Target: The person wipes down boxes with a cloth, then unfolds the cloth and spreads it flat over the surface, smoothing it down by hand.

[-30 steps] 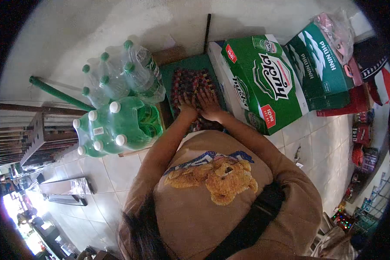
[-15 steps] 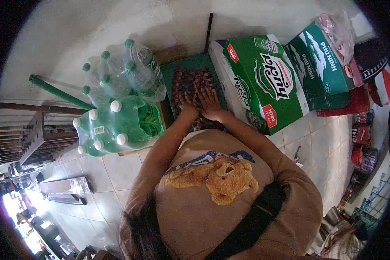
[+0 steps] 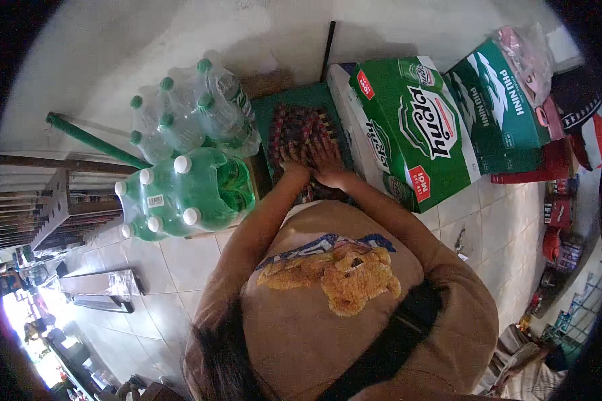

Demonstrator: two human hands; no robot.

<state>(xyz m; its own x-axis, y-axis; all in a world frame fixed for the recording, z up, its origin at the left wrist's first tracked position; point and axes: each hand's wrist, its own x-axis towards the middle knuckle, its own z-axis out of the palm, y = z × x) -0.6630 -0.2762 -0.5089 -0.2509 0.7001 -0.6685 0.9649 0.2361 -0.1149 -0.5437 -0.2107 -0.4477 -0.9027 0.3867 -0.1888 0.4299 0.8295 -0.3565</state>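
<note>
Both of my hands lie side by side on a dark red, patterned bundle (image 3: 304,121), whose small pieces are hard to make out. My left hand (image 3: 293,158) rests on its left part, fingers spread and flat. Beside it my right hand (image 3: 329,162) presses on the right part with its fingers stretched out. The bundle sits on a dark green box (image 3: 269,105), partly hidden by my hands and body. Neither hand is wrapped round anything.
Packs of green-capped bottles (image 3: 174,123) and white-capped green bottles (image 3: 180,194) stand at left. To the right are a green and white Huda carton (image 3: 408,127) and Phu Ninh boxes (image 3: 498,100). A green pole (image 3: 97,140) leans at far left.
The whole view has shifted slightly, with the boxes and bottles a little lower and further right. My hands stay on the bundle.
</note>
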